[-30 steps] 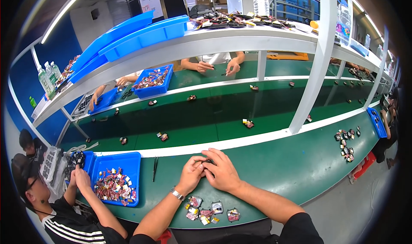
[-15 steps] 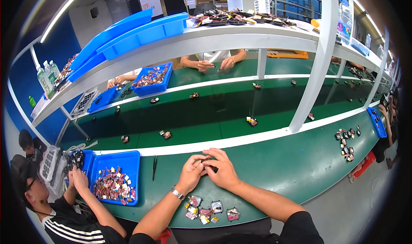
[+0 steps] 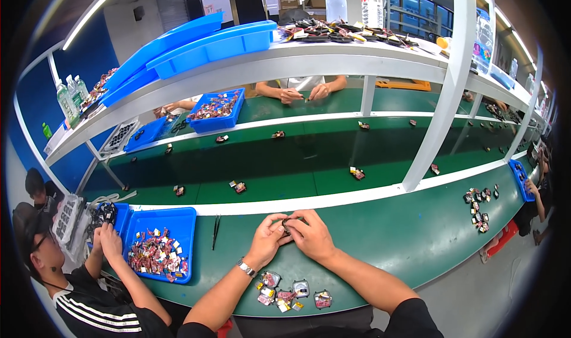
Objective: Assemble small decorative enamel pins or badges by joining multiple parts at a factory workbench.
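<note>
My left hand (image 3: 266,240) and my right hand (image 3: 311,235) meet over the near green table (image 3: 380,237). Between their fingertips is a small dark casing (image 3: 286,224), mostly covered by the fingers. Both hands grip it, thumbs and index fingers pressed close. Below my hands lie several small cased assemblies (image 3: 301,288), some with reddish parts and white or yellow pieces. Black tweezers (image 3: 216,232) rest left of my left hand. Farther left stands a blue tray (image 3: 191,243) heaped with reddish, white and yellow small parts.
A co-worker (image 3: 89,284) handles black parts at my left. Beyond a white rail (image 3: 333,204), a green conveyor belt (image 3: 285,180) carries spaced-out assemblies. A white post (image 3: 443,88) rises ahead on the right. More assemblies (image 3: 477,210) lie right, near another blue tray (image 3: 521,181).
My right hand's fingers have drawn in closer around the casing. Assemblies on the belt sit slightly farther right, and my view has shifted a little. Loose assemblies near me stay put.
</note>
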The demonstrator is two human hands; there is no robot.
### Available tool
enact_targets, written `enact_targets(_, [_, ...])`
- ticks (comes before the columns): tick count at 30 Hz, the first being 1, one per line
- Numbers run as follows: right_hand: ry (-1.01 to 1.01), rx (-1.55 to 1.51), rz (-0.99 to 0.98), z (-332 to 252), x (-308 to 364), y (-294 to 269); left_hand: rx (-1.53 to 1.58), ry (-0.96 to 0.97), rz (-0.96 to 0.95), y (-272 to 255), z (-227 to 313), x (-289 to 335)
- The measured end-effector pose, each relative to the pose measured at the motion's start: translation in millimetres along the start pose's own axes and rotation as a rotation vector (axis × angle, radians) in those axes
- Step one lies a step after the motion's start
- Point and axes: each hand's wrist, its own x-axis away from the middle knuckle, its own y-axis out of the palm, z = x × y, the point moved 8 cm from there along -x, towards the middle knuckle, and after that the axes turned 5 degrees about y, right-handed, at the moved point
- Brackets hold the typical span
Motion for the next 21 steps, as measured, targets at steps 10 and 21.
enact_targets(10, [-0.124, 0.184, -0.038, -11, 3, 3, 0.001, -0.028, 0.003, -4, -2, 2])
enact_targets(21, [-0.222, 0.3, -0.003, -16, 6, 8, -0.02, -0.016, 0.059, -4, -1, 1])
